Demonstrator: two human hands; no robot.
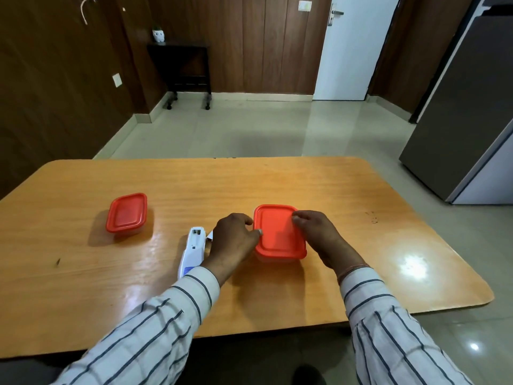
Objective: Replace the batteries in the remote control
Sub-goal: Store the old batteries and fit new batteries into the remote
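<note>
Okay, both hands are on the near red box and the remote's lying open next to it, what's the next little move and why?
Probably peel up a corner of the red lid: it still sits flat and shut on the container, with the left hand at its left edge and the right hand on its far right corner. The remote lies beside it with its battery bay uncovered, so whatever is inside seems wanted next.

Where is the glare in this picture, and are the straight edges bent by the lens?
Head view: a bright ceiling-light reflection sits on the glossy wooden table at right, with softer sheen near the white remote control; the table's far edge and the grey refrigerator bow from wide-angle distortion.
</note>
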